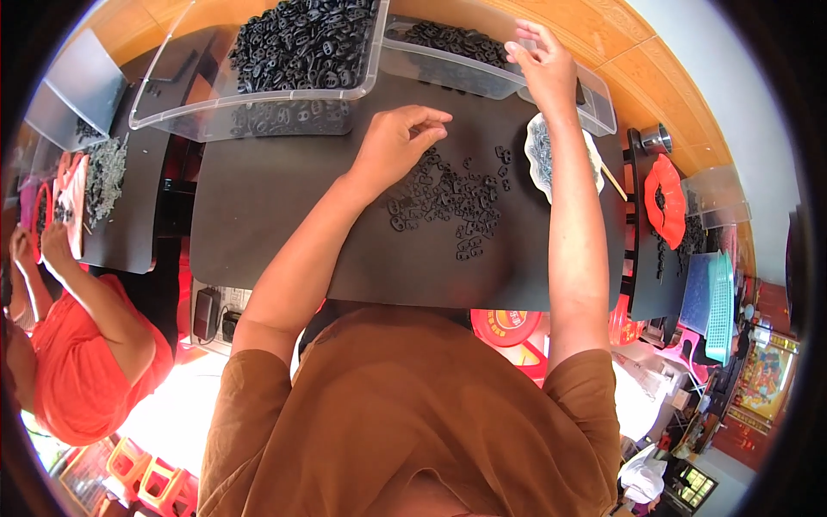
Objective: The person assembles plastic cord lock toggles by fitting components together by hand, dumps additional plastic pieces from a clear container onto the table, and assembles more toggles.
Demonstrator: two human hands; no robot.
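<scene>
My left hand [403, 142] hovers over the dark table, just up and left of a loose spread of small black plastic pieces [452, 198]. Its fingers reach to the right, the thumb slightly below them, and I see nothing between the tips. My right hand [544, 67] is raised at the right part of a long clear plastic bin [482, 79] holding black pieces. Those fingers are bent and apart, with no object visible in them. Under my right forearm, partly hidden, stands a white scalloped bowl [536, 155] of small greyish bits.
A large clear bin [250, 108] heaped with black slotted pieces stands at the far left. A stick [613, 183] juts from beside the bowl. Right of the table are a metal cup [656, 138] and a red scalloped dish [663, 202]. A person in red [99, 362] works at the left table.
</scene>
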